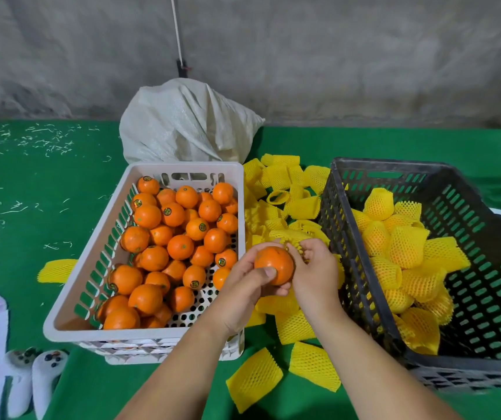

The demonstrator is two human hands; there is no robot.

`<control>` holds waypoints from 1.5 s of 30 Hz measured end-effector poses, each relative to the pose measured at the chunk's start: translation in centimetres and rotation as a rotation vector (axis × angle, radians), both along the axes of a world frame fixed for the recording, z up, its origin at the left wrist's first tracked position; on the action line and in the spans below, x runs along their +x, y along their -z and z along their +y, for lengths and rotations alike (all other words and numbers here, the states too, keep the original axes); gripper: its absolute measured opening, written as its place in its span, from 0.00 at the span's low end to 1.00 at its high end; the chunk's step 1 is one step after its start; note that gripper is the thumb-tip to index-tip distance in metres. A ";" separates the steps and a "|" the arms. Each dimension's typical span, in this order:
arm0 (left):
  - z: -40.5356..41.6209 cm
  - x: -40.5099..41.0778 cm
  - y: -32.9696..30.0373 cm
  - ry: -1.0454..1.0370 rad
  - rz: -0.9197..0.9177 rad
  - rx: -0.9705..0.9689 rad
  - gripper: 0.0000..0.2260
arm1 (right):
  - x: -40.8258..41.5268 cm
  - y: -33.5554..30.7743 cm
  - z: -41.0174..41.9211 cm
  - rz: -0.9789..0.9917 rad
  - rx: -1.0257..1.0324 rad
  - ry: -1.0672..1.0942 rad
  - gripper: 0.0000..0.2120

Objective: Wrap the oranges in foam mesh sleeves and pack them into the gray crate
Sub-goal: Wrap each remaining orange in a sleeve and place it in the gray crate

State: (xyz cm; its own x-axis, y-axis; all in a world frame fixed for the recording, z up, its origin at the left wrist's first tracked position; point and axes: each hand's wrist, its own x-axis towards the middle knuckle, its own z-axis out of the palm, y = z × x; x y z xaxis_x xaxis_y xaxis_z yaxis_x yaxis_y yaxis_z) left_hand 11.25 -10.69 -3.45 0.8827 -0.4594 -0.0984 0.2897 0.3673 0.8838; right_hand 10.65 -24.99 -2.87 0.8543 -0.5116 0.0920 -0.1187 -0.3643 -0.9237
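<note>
Bright orange oranges (pixel 179 247) in a white crate (pixel 67 298), yellow diamond-mesh foam sleeves (pixel 285 201), a dark gray crate (pixel 349 268), green counter (pixel 37 183) flecked white

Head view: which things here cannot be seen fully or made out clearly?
- White crate: lower oranges hidden under the top layer.
- Orange in the left hand: underside covered by fingers.
- Right hand: its grip on a yellow sleeve mostly hidden.
- Gray crate: right side cut off by the edge.
- Sticker print: too small.
</note>
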 end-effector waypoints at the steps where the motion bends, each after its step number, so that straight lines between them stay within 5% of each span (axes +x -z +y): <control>1: 0.1 0.1 0.1 0.029 0.000 -0.002 0.24 | 0.0 0.0 0.0 -0.016 0.018 0.011 0.07; 6: 0.5 0.4 0.2 0.121 0.002 0.013 0.27 | 0.1 0.1 -0.2 -0.027 0.162 -0.039 0.05; 12: -0.2 -0.3 0.6 -0.137 -0.088 0.154 0.27 | -0.5 -0.4 -1.1 -0.087 0.238 -0.126 0.05; 19: -0.5 -0.4 0.7 -0.272 -0.201 0.274 0.31 | -3.0 -2.1 0.1 -0.169 0.025 -0.245 0.06; 25: -0.7 -0.4 0.8 -0.189 -0.118 0.119 0.21 | -3.4 -2.8 0.5 -0.234 -0.128 -0.347 0.07; 29: -0.5 -0.6 0.7 -0.110 -0.176 0.209 0.30 | -3.0 -2.4 -0.1 -0.219 -0.233 -0.325 0.11; 34: -1.1 -0.9 0.8 -0.307 -0.264 0.378 0.30 | -3.0 -3.4 -0.7 -0.246 -0.273 -0.279 0.10; 41: -1.3 -0.9 1.1 -0.611 -0.293 0.382 0.20 | -4.2 -4.1 0.8 -0.458 -0.332 -0.391 0.09; 45: -0.7 -0.7 0.9 -0.646 -0.238 0.277 0.16 | -4.3 -2.7 1.5 -0.122 -0.098 -0.410 0.26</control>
